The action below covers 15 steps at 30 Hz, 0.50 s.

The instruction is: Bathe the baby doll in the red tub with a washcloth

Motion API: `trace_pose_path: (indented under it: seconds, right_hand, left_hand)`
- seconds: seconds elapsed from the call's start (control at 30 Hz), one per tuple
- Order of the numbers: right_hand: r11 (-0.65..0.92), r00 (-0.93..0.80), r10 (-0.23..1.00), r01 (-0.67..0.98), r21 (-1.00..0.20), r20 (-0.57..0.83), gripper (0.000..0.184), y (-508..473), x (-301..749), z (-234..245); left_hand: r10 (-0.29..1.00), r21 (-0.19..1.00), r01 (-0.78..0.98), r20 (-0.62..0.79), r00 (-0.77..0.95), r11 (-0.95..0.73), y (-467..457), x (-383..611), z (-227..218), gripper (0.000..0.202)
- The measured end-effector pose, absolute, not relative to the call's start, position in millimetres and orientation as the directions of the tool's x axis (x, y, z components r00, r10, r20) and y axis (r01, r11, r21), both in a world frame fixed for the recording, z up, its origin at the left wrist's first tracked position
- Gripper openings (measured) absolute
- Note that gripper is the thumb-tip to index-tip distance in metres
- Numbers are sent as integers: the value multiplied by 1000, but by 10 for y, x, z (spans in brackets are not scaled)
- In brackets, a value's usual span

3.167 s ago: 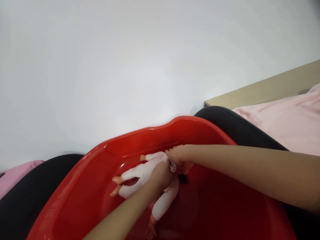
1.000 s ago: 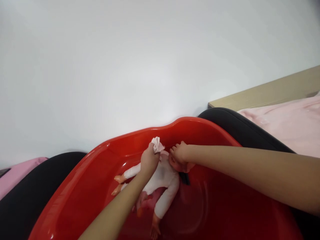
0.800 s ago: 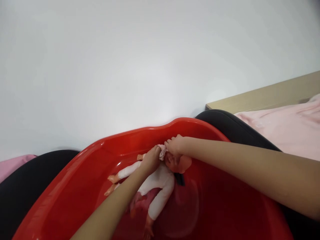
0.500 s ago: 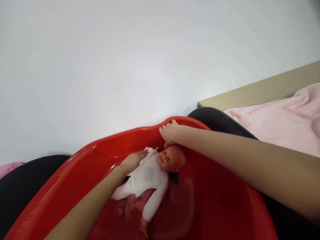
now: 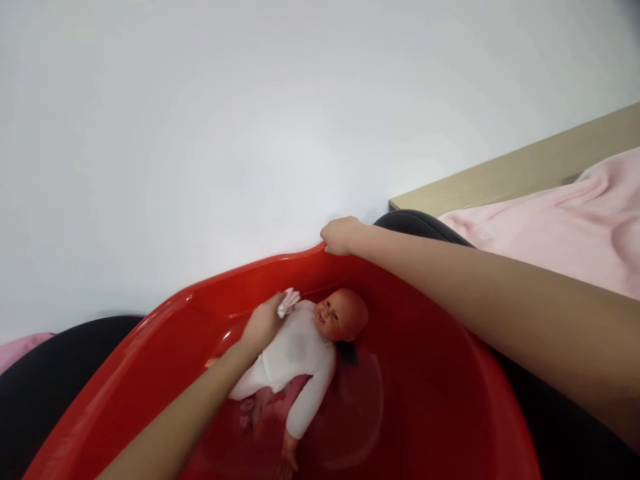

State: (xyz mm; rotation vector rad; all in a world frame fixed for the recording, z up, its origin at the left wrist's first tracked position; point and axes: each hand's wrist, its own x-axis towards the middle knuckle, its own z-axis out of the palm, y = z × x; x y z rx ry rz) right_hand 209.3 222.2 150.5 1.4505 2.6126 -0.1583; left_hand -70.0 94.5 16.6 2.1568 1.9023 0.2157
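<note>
Right hand (image 5: 343,235) moved onto tub rim (image 5: 300,255); cloth (image 5: 289,302) inside left grip (image 5: 265,323)

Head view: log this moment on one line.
left hand: holding pale cloth; right hand: gripping red tub rim; doll: lying inside

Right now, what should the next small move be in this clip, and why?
Probably a short, light wipe with the crumpled pale-pink cloth across the chest of the bald, white-bodied doll: the left hand holds the cloth beside its shoulder, the doll lies on its back in the glossy red tub, and the right hand grips the tub's rim.
</note>
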Motion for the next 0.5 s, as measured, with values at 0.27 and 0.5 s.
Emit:
trace_pose_path:
  seconds: [0.27, 0.5]
  right_hand:
    - [507, -504, 842, 861, -35, -194, 29, 2230, 2134, 1481]
    - [454, -451, 872, 891, -29, -191, 30, 2252, 2126, 1440]
  left_hand:
    - [862, -51, 874, -207, 463, -482, 688, -850, -138, 76]
    - [875, -422, 780, -361, 323, -462, 276, -2003, -158, 76]
